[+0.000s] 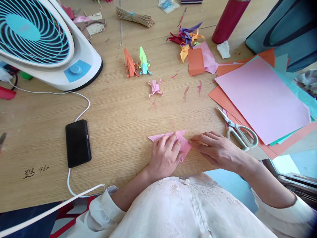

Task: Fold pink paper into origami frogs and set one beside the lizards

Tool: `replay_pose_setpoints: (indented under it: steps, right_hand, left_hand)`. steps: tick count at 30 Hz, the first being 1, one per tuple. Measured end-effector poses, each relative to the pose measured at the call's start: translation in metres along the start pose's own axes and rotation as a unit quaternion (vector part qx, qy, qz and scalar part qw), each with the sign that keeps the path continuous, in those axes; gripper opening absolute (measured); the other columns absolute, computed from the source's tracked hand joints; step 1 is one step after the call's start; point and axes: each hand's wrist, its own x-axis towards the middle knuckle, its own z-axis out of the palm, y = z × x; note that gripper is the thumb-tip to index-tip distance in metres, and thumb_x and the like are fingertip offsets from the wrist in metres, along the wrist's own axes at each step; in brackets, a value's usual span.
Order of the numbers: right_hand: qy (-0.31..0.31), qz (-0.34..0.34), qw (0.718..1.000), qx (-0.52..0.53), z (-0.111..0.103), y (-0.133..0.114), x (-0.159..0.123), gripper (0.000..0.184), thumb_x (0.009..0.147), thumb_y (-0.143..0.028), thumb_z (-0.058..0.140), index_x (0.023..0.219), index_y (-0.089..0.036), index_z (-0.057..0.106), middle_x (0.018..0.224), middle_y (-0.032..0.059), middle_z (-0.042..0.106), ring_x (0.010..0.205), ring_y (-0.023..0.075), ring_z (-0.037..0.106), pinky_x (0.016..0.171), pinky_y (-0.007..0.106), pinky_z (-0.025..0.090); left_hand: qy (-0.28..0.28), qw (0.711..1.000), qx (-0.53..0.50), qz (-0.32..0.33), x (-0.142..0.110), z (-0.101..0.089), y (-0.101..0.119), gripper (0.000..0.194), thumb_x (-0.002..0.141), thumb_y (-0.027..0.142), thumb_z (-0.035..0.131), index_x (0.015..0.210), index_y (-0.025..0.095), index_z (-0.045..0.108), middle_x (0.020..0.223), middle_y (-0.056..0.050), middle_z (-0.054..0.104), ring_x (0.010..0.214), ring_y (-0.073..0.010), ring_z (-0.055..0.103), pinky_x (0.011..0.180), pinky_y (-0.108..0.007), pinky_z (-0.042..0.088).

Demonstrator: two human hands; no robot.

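Worktop [119, 125] carries everything, with the folded pink paper [185, 144] lying near its close edge. The white fan [47, 36] stands beyond that paper, well to its left; the coloured sheets [262, 96] overlap beyond it, to its right. The red bottle [230, 19] stands farther beyond the paper, also to its right. The left hand [165, 157] lies over the paper, its grip spread, fingers slightly bent, apparently pressing it down. The right hand [218, 147] is at the paper's right corner, fingertips close together; I cannot tell whether its grip pinches that corner or only touches it. The phone [78, 143] lies well left of the paper, the scissors [230, 123] to its right. Beyond the paper sit an orange figure [130, 64], a green-and-blue figure [143, 61] and, smallest, a pink figure [155, 87]; all 3 have limbs and look finished. The paper seems at an early stage: pointed flaps are made, no limbs show, and most shaping is probably left.
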Motion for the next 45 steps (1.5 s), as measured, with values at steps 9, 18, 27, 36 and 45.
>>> replay_pose_setpoints:
  steps: [9, 18, 27, 36, 45]
  right_hand:
    - [-0.006, 0.003, 1.000, 0.003, 0.000, -0.002, -0.015, 0.038, 0.098, -0.013, 0.045, 0.132, -0.017, 0.060, 0.131, 0.0154, 0.063, 0.108, 0.0264, 0.063, 0.088, 0.043, 0.052]
    - [0.037, 0.017, 0.999, 0.023, 0.000, -0.010, -0.018, 0.029, 0.098, -0.011, 0.044, 0.117, -0.015, 0.065, 0.124, 0.0157, 0.065, 0.103, 0.0249, 0.064, 0.083, 0.040, 0.052]
    - [0.036, 0.040, 0.998, -0.041, 0.013, -0.019, -0.013, 0.034, 0.097, -0.012, 0.050, 0.129, -0.018, 0.060, 0.124, 0.0140, 0.064, 0.103, 0.0261, 0.061, 0.081, 0.041, 0.048]
    - [0.044, 0.053, 0.997, -0.040, 0.020, -0.022, -0.024, 0.041, 0.098, -0.013, 0.050, 0.138, -0.017, 0.052, 0.135, 0.0150, 0.059, 0.115, 0.0269, 0.057, 0.089, 0.042, 0.046]
    - [0.112, 0.079, 0.991, 0.004, 0.022, -0.034, -0.008, 0.038, 0.097, -0.011, 0.050, 0.134, -0.014, 0.055, 0.129, 0.0152, 0.064, 0.114, 0.0281, 0.059, 0.088, 0.043, 0.048]
  left_hand:
    - [-0.004, 1.000, -0.001, -0.009, 0.001, -0.002, 0.002, 0.029, 0.096, 0.035, 0.055, 0.114, 0.015, 0.064, 0.138, -0.012, 0.060, 0.114, -0.0277, 0.055, 0.093, -0.046, 0.049]
    - [-0.028, 0.999, -0.024, -0.016, 0.001, -0.005, 0.001, 0.029, 0.093, 0.034, 0.058, 0.114, 0.015, 0.064, 0.141, -0.011, 0.058, 0.118, -0.0286, 0.053, 0.096, -0.047, 0.048]
    - [-0.058, 0.996, -0.059, -0.027, 0.004, -0.014, 0.001, 0.035, 0.090, 0.033, 0.063, 0.119, 0.014, 0.062, 0.141, -0.011, 0.058, 0.122, -0.0292, 0.051, 0.101, -0.047, 0.045]
    - [-0.103, 0.992, -0.059, -0.044, 0.003, -0.019, 0.002, 0.046, 0.088, 0.036, 0.064, 0.128, 0.015, 0.056, 0.147, -0.010, 0.052, 0.125, -0.0307, 0.047, 0.103, -0.048, 0.042]
    - [-0.120, 0.989, -0.072, -0.042, 0.002, -0.022, 0.001, 0.049, 0.088, 0.038, 0.065, 0.131, 0.016, 0.054, 0.148, -0.012, 0.049, 0.131, -0.0318, 0.044, 0.108, -0.051, 0.039]
